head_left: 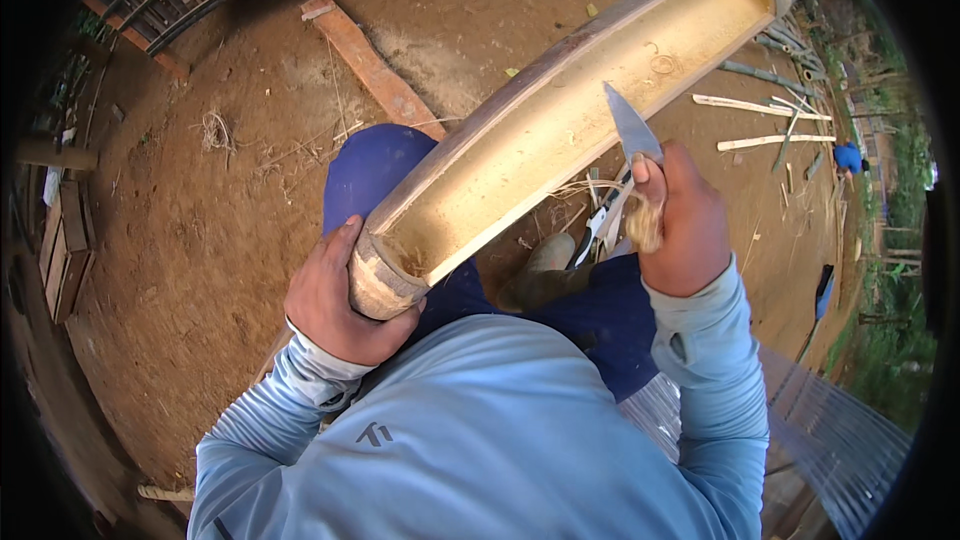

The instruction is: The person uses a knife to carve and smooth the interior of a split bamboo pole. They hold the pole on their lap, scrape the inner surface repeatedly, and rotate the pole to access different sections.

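Observation:
A thick bamboo section (560,130), cut open along one side, lies slanted across my lap from lower left to upper right. Its pale hollow faces up, with a curled shaving (662,64) inside. My left hand (335,295) grips the near end, fingers and thumb around the rounded node. In my right hand (685,225) is a knife (630,125), its pointed blade angled up and left over the bamboo's lower edge. A tuft of pale fibres (645,223) shows beside that hand's fingers. Whether the blade touches the bamboo, I cannot tell.
Below the bamboo, a white and black tool (600,230) lies by my boot. A reddish plank (375,65) rests on the dirt ahead. Pale split strips (770,125) and bamboo poles lie at right, near a corrugated sheet (835,430). A wooden crate (68,250) stands far left.

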Demonstrator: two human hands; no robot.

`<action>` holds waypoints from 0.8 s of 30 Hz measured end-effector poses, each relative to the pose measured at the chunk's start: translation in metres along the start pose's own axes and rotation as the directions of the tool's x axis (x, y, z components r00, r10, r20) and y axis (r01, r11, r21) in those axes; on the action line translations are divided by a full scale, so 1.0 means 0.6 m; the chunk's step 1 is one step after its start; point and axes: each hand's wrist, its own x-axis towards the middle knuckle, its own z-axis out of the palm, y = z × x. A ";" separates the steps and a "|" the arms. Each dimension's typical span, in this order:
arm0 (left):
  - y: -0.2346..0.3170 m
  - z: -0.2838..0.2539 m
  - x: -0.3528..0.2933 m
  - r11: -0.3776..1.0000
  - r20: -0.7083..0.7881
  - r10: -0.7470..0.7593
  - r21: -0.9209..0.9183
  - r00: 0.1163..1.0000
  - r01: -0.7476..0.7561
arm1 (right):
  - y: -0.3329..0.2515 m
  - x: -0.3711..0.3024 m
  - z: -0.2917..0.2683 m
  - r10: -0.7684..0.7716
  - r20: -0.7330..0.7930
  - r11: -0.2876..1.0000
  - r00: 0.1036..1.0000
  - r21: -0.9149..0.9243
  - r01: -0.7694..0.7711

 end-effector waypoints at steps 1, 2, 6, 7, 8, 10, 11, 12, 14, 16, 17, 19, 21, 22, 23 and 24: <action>0.000 -0.001 0.004 1.000 0.009 -0.005 -0.009 1.000 0.005 | 0.004 0.009 -0.011 -0.037 0.019 0.999 0.999 -0.025 0.037; -0.001 -0.002 0.003 1.000 0.008 0.001 -0.018 1.000 -0.001 | 0.009 0.021 -0.021 0.040 -0.006 0.999 0.999 -0.029 -0.040; -0.002 -0.004 0.004 0.999 0.022 -0.006 -0.034 1.000 0.007 | 0.016 0.027 -0.021 0.051 -0.017 0.998 0.999 -0.033 -0.051; -0.001 -0.002 0.003 0.999 0.032 -0.014 -0.031 0.999 0.015 | 0.012 0.005 -0.005 -0.018 0.004 0.999 1.000 -0.029 0.019; 0.001 -0.001 0.002 0.999 0.035 -0.033 -0.033 0.999 0.034 | 0.004 -0.017 0.013 -0.109 0.123 0.992 0.986 0.072 0.100; 0.002 -0.001 0.001 0.997 0.034 -0.070 -0.032 0.997 0.071 | -0.008 -0.007 0.009 -0.043 0.068 0.998 0.997 0.037 0.041; 0.002 -0.003 0.001 0.998 0.033 -0.056 -0.029 0.998 0.057 | -0.013 0.007 0.002 -0.016 0.038 1.000 0.999 0.021 0.015; 0.002 -0.006 0.002 0.999 0.031 -0.042 -0.025 0.999 0.043 | -0.005 0.031 -0.012 0.039 -0.031 0.997 0.999 -0.064 -0.041; 0.001 -0.006 0.006 1.000 0.011 -0.003 -0.012 1.000 0.003 | -0.012 0.017 -0.008 0.054 0.003 0.998 0.999 -0.046 -0.054; -0.001 -0.005 0.007 0.998 -0.025 0.054 0.017 0.998 -0.053 | -0.005 0.004 0.016 0.036 -0.070 0.999 0.997 0.041 -0.033; -0.001 -0.004 0.006 1.000 -0.009 0.025 0.004 1.000 -0.025 | 0.000 0.007 0.009 0.019 -0.033 1.000 0.999 0.012 -0.019; -0.002 -0.004 0.003 0.999 0.023 -0.026 -0.023 0.999 0.027 | 0.005 0.020 -0.014 -0.010 0.041 0.999 0.999 -0.046 0.012; -0.006 -0.010 0.005 0.998 0.037 -0.026 -0.059 0.999 0.028 | -0.005 0.032 -0.025 0.170 0.042 0.985 0.985 -0.032 -0.168; -0.005 -0.007 0.005 0.996 0.035 -0.033 -0.076 0.999 0.035 | -0.004 0.039 -0.027 0.248 0.046 0.969 0.968 -0.026 -0.247; -0.007 -0.005 0.006 0.998 0.024 -0.019 -0.057 1.000 0.020 | -0.008 0.029 -0.014 0.159 0.050 0.987 0.986 -0.017 -0.158; -0.008 -0.002 0.007 0.999 0.012 -0.005 -0.039 1.000 0.005 | -0.013 0.006 0.010 0.069 0.054 0.998 0.996 -0.008 -0.068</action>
